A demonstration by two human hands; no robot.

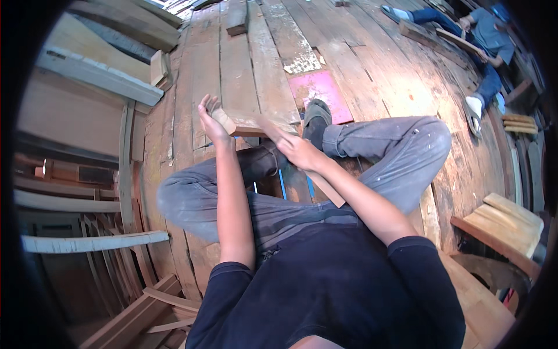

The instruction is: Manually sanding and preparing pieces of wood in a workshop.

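My left hand (214, 123) is at the end of a short wooden piece (250, 129), gripping it with its fingers raised around the end. My right hand (296, 150) reaches across the piece from the right, its fingertips smeared by motion, so what they hold is unclear. A narrow wooden strip (330, 191) runs diagonally from under my right hand toward my lap, between my bent legs. My sandalled foot (315, 119) rests beside a pink panel (319, 90) on the plank floor.
Stacked boards (104, 52) and wooden frames (93, 235) line the left side. At upper right, another person (488, 38) sits holding a wooden piece beside a beam (424, 43). Boards (500, 227) lie at lower right, with more stacked wood (520, 125) behind.
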